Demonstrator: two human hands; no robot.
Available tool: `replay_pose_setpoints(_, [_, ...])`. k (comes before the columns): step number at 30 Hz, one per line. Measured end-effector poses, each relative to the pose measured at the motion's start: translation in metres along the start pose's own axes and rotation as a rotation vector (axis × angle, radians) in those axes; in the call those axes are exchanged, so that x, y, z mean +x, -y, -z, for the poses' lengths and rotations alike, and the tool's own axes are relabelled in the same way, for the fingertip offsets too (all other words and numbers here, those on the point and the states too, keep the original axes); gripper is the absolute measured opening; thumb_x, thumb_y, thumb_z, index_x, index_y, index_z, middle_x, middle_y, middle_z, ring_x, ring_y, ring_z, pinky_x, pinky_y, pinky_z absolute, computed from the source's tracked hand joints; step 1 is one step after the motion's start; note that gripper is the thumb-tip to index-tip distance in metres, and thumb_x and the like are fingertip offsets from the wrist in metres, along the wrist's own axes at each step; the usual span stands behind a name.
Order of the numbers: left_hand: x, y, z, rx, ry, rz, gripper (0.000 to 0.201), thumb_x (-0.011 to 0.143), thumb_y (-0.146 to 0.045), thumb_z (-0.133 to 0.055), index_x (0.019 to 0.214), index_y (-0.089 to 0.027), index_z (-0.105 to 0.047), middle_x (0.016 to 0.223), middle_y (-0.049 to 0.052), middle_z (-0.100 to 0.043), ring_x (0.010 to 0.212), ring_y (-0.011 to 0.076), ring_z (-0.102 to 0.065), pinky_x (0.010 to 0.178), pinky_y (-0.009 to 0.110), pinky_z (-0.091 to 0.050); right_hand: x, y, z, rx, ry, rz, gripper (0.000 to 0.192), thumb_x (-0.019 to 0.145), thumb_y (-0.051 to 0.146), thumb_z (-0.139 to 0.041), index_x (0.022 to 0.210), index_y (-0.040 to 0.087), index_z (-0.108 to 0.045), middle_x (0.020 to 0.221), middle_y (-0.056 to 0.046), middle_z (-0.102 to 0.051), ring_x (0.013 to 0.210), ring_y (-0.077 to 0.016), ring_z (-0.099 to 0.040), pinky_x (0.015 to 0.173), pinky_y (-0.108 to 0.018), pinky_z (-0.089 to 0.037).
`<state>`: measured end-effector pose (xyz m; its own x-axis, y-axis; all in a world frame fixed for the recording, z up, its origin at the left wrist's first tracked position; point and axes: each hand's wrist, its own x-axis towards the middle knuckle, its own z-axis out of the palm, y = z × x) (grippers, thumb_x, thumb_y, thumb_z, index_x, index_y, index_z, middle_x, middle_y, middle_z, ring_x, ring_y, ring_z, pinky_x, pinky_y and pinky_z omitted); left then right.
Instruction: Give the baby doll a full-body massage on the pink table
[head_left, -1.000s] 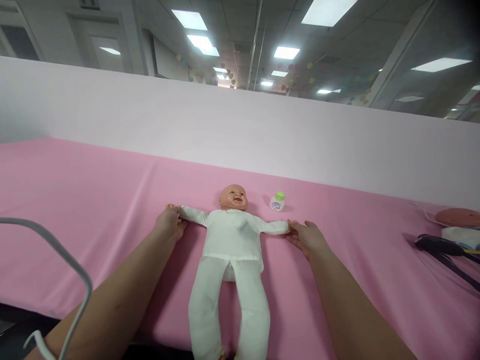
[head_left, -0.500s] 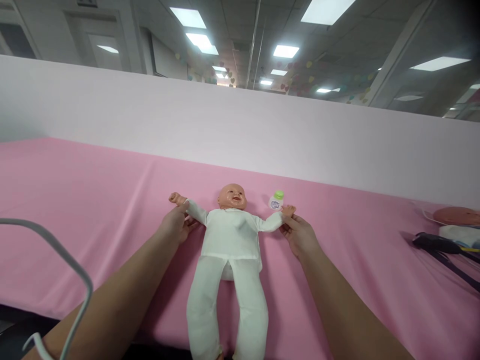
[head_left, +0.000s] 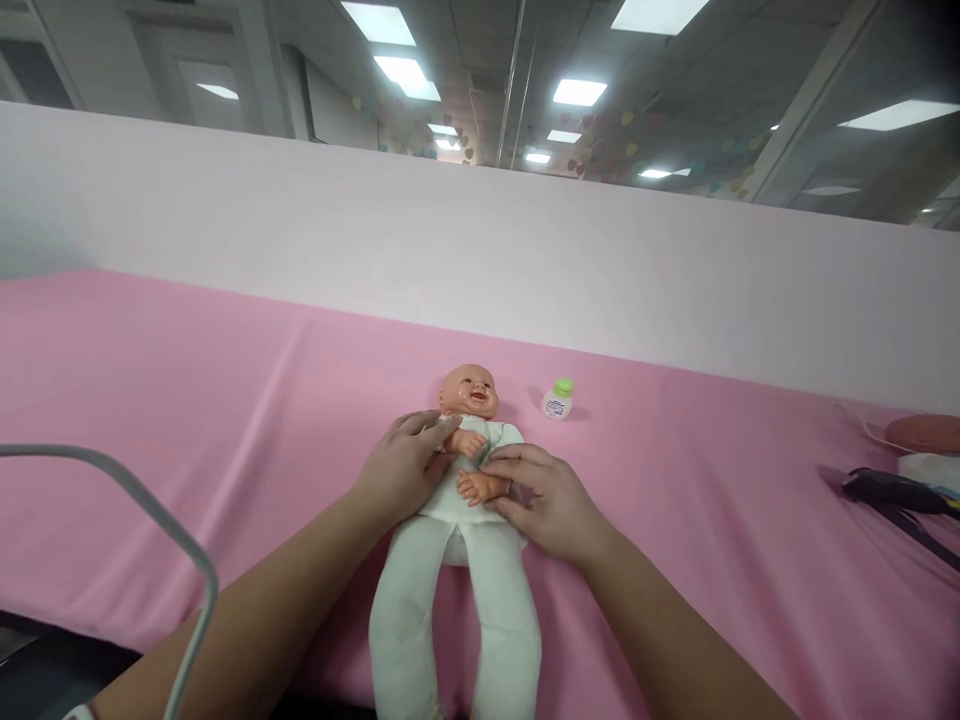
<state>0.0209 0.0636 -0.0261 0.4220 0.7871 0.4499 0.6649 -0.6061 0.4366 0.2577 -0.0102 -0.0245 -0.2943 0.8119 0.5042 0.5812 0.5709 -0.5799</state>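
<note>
Grey cable (head_left: 150, 520) loops in at the near left corner of the table (head_left: 187, 400), which is draped in pink cloth up to a pale partition (head_left: 450, 250) along its far edge. Left hand (head_left: 401, 465) lies flat on the doll's (head_left: 461, 560) chest from the doll's left-of-frame side, fingers (head_left: 431, 425) extended toward the neck, palm down, not curled round anything that can be made out. Doll sits near the middle of the table, on its back, head toward the far edge, legs in white trousers running to the near edge; both of its small arms are folded across the chest, plastic hands one above the other. Right hand (head_left: 544, 500) presses in from the other side, fingers bent over the lower folded doll arm, holding it against the torso. The two hands are close together, nearly meeting over the chest. Just beyond the doll's head, toward the far edge, stands a small white bottle (head_left: 557, 400) with a green cap, apart from doll and hands. At the right edge: a dark strap-like object (head_left: 892, 492) and a pinkish round item (head_left: 926, 433), too blurred to identify.
</note>
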Motion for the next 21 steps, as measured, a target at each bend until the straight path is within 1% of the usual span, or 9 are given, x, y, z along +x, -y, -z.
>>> replay_pose_setpoints(3, [0.000, 0.000, 0.002, 0.102, 0.042, -0.074, 0.049, 0.094, -0.026, -0.059, 0.143, -0.029, -0.064, 0.146, 0.010, -0.062, 0.139, 0.0344, -0.050, 0.113, 0.051, -0.045, -0.001, 0.002, 0.000, -0.067, 0.052, 0.015, 0.044, 0.084, 0.016, -0.076, 0.124, 0.034, -0.074, 0.128, -0.006, -0.067, 0.119, -0.0252, -0.064, 0.104, -0.044, -0.056])
replay_pose_setpoints(6, [0.002, 0.001, 0.004, 0.149, 0.072, -0.111, 0.047, 0.093, -0.026, -0.063, 0.139, -0.029, -0.068, 0.151, 0.010, -0.058, 0.142, 0.0370, -0.046, 0.115, 0.054, -0.043, -0.001, 0.006, -0.001, -0.112, 0.068, -0.014, 0.048, 0.085, 0.014, -0.073, 0.127, 0.037, -0.073, 0.128, -0.006, -0.062, 0.119, -0.0252, -0.063, 0.104, -0.045, -0.056])
replay_pose_setpoints(8, [0.003, 0.001, 0.005, 0.150, 0.084, -0.111, 0.046, 0.091, -0.027, -0.066, 0.137, -0.029, -0.069, 0.153, 0.009, -0.057, 0.143, 0.0382, -0.044, 0.116, 0.055, -0.042, -0.001, 0.009, -0.003, -0.142, 0.069, -0.041, 0.047, 0.085, 0.015, -0.072, 0.127, 0.039, -0.073, 0.130, -0.006, -0.058, 0.120, -0.0261, -0.062, 0.103, -0.047, -0.056])
replay_pose_setpoints(10, [0.003, 0.001, 0.004, 0.122, 0.084, -0.104, 0.045, 0.091, -0.028, -0.067, 0.136, -0.030, -0.070, 0.151, 0.008, -0.059, 0.141, 0.0366, -0.047, 0.116, 0.054, -0.043, -0.002, 0.010, -0.006, -0.170, 0.062, -0.059, 0.046, 0.085, 0.016, -0.071, 0.126, 0.038, -0.073, 0.134, -0.007, -0.055, 0.123, -0.0275, -0.061, 0.104, -0.049, -0.056])
replay_pose_setpoints(12, [0.003, 0.002, 0.003, 0.074, 0.071, -0.082, 0.044, 0.090, -0.028, -0.068, 0.134, -0.031, -0.071, 0.146, 0.008, -0.063, 0.138, 0.0344, -0.051, 0.115, 0.052, -0.044, -0.003, 0.009, -0.009, -0.186, 0.041, -0.067, 0.044, 0.085, 0.017, -0.070, 0.124, 0.036, -0.072, 0.137, -0.008, -0.054, 0.125, -0.0287, -0.060, 0.106, -0.051, -0.055])
replay_pose_setpoints(15, [0.003, 0.004, 0.002, -0.035, 0.018, 0.008, 0.042, 0.090, -0.033, -0.068, 0.131, -0.030, -0.072, 0.143, 0.009, -0.065, 0.132, 0.0331, -0.058, 0.109, 0.048, -0.048, -0.003, 0.006, -0.012, -0.170, -0.034, -0.075, 0.034, 0.087, 0.020, -0.068, 0.120, 0.030, -0.072, 0.136, -0.010, -0.057, 0.125, -0.0291, -0.060, 0.106, -0.050, -0.054])
replay_pose_setpoints(17, [0.004, 0.008, 0.004, -0.154, -0.038, 0.102, 0.042, 0.089, -0.035, -0.069, 0.130, -0.031, -0.072, 0.138, 0.007, -0.068, 0.122, 0.0313, -0.065, 0.102, 0.044, -0.053, -0.002, 0.002, -0.011, -0.116, -0.115, -0.082, 0.029, 0.088, 0.025, -0.069, 0.117, 0.027, -0.071, 0.133, -0.010, -0.061, 0.124, -0.0286, -0.061, 0.105, -0.048, -0.054])
replay_pose_setpoints(19, [0.006, 0.014, 0.007, -0.323, -0.106, 0.221, 0.038, 0.089, -0.038, -0.069, 0.126, -0.032, -0.072, 0.127, 0.005, -0.074, 0.113, 0.0293, -0.069, 0.096, 0.040, -0.055, -0.001, -0.004, -0.007, -0.029, -0.237, -0.111, 0.028, 0.090, 0.032, -0.069, 0.117, 0.026, -0.068, 0.128, -0.010, -0.065, 0.120, -0.0273, -0.063, 0.104, -0.047, -0.054])
replay_pose_setpoints(21, [0.010, 0.023, 0.011, -0.557, -0.178, 0.353, 0.032, 0.089, -0.044, -0.069, 0.117, -0.029, -0.074, 0.117, 0.005, -0.076, 0.110, 0.0286, -0.070, 0.092, 0.038, -0.057, 0.000, -0.015, 0.000, 0.074, -0.382, -0.190, 0.033, 0.091, 0.039, -0.068, 0.121, 0.025, -0.065, 0.127, -0.009, -0.068, 0.115, -0.0258, -0.066, 0.102, -0.045, -0.056])
